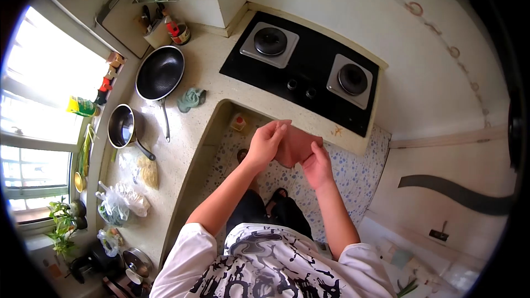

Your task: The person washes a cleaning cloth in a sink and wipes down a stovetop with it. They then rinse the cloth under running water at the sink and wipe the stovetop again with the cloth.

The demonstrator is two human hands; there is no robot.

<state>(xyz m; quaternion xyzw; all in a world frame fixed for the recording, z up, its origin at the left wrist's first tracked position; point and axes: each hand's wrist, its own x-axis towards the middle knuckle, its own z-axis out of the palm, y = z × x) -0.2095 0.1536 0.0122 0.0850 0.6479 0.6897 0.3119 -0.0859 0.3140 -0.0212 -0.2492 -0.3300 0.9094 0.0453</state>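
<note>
A reddish-brown cloth [294,146] is stretched between my two hands in front of the counter edge, above the floor. My left hand [267,142] pinches its left side, fingers closed at the upper corner. My right hand [317,166] grips the right side, with the thumb on top near the corner. Just beyond the cloth lies the counter's front edge, with a black two-burner stove [301,72] set into it. A crumpled green cloth [191,100] rests on the counter to the left.
On the left counter stand a frying pan [160,73], a saucepan [125,126], a bundle of dry noodles [148,173] and plastic bags [120,204]. A pot with a glass lid [137,262] is farther down. A small box [238,122] sits in the recess below the counter.
</note>
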